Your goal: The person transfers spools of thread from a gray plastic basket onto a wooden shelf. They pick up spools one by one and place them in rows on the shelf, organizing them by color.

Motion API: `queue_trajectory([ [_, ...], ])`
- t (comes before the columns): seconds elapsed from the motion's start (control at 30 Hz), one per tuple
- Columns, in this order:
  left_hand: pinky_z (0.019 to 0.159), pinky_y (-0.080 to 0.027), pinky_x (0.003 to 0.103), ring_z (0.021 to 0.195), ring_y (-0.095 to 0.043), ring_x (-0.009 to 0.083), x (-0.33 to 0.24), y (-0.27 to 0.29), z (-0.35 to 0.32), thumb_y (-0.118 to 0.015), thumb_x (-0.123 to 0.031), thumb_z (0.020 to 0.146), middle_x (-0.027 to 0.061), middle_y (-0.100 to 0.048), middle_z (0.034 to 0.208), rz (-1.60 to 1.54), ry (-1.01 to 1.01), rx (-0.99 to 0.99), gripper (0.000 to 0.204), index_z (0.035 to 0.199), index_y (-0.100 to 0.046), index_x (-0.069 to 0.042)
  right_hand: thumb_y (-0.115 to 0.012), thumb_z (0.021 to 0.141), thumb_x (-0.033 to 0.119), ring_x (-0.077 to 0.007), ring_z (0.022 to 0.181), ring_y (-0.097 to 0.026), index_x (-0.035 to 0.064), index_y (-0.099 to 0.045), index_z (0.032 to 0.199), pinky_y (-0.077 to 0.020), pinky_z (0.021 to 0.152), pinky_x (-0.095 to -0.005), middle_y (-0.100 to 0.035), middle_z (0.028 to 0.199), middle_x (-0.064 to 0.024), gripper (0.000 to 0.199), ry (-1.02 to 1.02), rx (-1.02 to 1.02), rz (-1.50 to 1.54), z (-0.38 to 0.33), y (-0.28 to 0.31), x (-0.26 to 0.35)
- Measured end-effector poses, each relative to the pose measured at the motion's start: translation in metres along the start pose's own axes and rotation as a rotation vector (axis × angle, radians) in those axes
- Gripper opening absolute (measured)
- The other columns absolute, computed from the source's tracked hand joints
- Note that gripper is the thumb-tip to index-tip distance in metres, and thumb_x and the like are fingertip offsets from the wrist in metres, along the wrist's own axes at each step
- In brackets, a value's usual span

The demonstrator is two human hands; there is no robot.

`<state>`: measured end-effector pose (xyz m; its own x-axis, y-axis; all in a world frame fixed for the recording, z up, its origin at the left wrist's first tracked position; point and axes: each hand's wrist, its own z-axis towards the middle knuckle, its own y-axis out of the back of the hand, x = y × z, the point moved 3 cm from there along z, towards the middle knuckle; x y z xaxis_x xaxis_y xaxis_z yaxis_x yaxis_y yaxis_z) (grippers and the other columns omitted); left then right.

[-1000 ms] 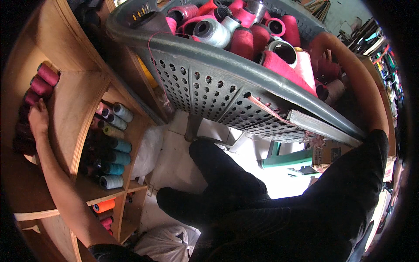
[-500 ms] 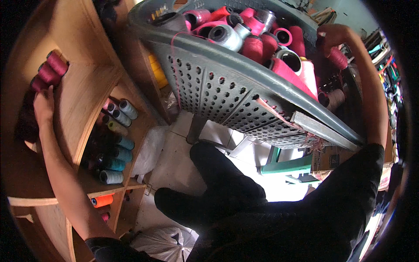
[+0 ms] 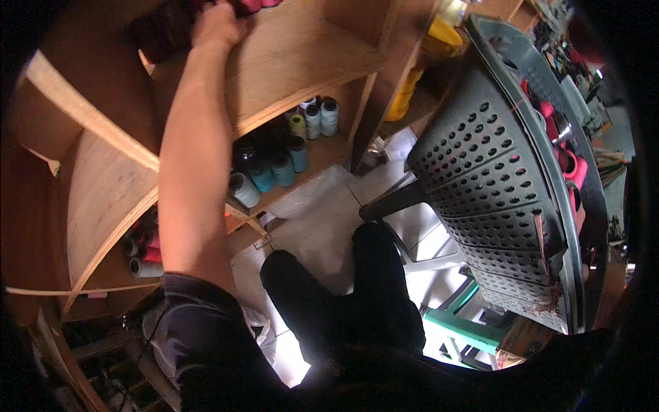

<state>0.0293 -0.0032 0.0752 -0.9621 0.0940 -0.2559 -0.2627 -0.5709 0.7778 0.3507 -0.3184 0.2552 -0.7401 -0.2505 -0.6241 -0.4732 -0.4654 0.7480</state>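
My left hand (image 3: 218, 26) reaches up to the upper wooden shelf at the top edge of the view. Its fingers look curled over the dark red thread spools there, and their tips are partly hidden. Beside the hand, more crimson spools (image 3: 255, 4) lie in a row, cut off by the view's edge. Dark spools (image 3: 161, 33) sit in shadow to the left of the hand. My right hand does not show; only its dark sleeve reaches toward the lower right. A grey perforated plastic basket (image 3: 473, 178) stands at the right, with pink thread cones (image 3: 575, 167) inside.
Below the hand, a shelf compartment holds teal spools (image 3: 281, 168) and pale spools (image 3: 329, 117). Red and grey spools (image 3: 146, 266) lie lower left. Yellow cones (image 3: 405, 93) stand behind. A green stool (image 3: 467, 329) and a cardboard box (image 3: 525, 338) are under the basket.
The view has turned left, so the shelf and my left hand appear higher and farther right. The basket has shifted right in the picture. My right hand, earlier at the basket's spools, has left the view.
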Motion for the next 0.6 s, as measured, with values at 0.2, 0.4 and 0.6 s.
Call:
queue_trajectory([
  [0.2, 0.110, -0.047, 0.046, 0.132, -0.053, 0.0419, 0.010, -0.008, -0.011, -0.064, -0.042, 0.094, 0.0279, -0.055, 0.142, 0.138, -0.148, 0.178, 0.063, 0.138, -0.057, 0.001, -0.081, 0.076, 0.024, -0.0299, 0.114, -0.062, 0.0044, -0.072, 0.115, -0.0551, 0.090, -0.0425, -0.066, 0.119, -0.0159, 0.045, 0.273, -0.244, -0.096, 0.113, 0.011, 0.075],
  [0.4, 0.114, -0.043, 0.045, 0.135, -0.050, 0.0411, -0.049, -0.014, -0.005, -0.061, -0.045, 0.096, 0.0267, -0.056, 0.140, -0.051, -0.341, 0.187, 0.060, 0.134, -0.057, 0.002, -0.080, 0.080, 0.026, -0.0301, 0.120, -0.060, 0.0045, -0.076, 0.113, -0.0534, 0.094, -0.0433, -0.064, 0.121, -0.0156, 0.040, 0.241, -0.314, -0.303, 0.215, 0.021, 0.115],
  [0.6, 0.105, -0.048, 0.050, 0.122, -0.060, 0.0402, -0.037, -0.026, -0.018, -0.067, -0.047, 0.092, 0.0196, -0.067, 0.124, -0.211, -0.472, -0.047, 0.054, 0.125, -0.063, -0.005, -0.081, 0.076, 0.020, -0.0247, 0.119, -0.069, 0.0063, -0.078, 0.109, -0.0540, 0.100, -0.0406, -0.074, 0.123, -0.0128, 0.036, -0.022, -0.118, 0.695, 0.299, -0.014, 0.159],
])
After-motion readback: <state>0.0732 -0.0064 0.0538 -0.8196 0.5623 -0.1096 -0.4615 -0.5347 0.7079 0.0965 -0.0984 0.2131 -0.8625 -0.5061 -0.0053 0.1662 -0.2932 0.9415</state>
